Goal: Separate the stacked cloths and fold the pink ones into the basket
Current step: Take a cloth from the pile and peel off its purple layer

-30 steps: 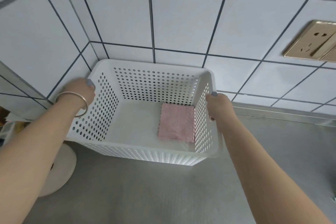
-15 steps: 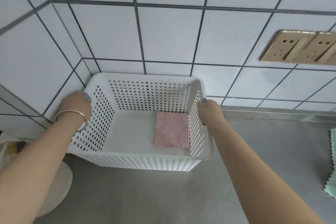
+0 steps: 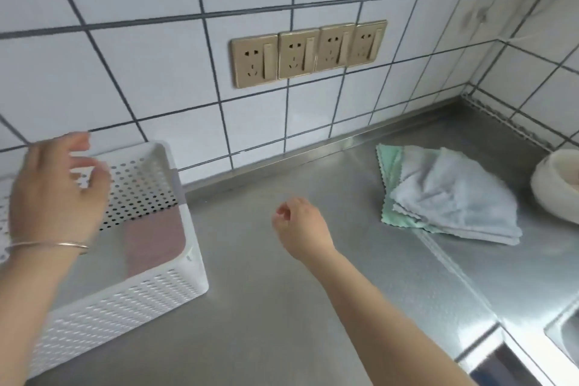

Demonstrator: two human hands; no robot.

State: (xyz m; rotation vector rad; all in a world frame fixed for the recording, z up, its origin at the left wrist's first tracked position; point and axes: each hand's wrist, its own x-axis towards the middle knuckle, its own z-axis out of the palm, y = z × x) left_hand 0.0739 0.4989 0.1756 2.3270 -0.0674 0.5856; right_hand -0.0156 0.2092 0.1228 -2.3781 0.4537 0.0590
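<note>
Where it lies in the white basket (image 3: 163, 288), the pink cloth (image 3: 153, 238) is folded flat.

Folded pink cloth (image 3: 155, 236) flat in white basket (image 3: 131, 298); blue-and-green cloths (image 3: 448, 194) (seemingly fanned) well apart.

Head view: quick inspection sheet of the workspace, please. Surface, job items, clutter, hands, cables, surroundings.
Surface: steel counter, bare between basket and cloth pile.
Job's things: white perforated basket at left with a folded pink cloth inside; pile of pale blue and green cloths at right, no pink seen in it.
Clutter: cream bowl at right edge.
Hands: left hand above the basket, fingers relaxed, holding nothing; right hand over the counter, fingers loosely curled, holding nothing.
Cables: nothing seen.
Surroundings: tiled wall with four gold sockets; sink edge at lower right.
</note>
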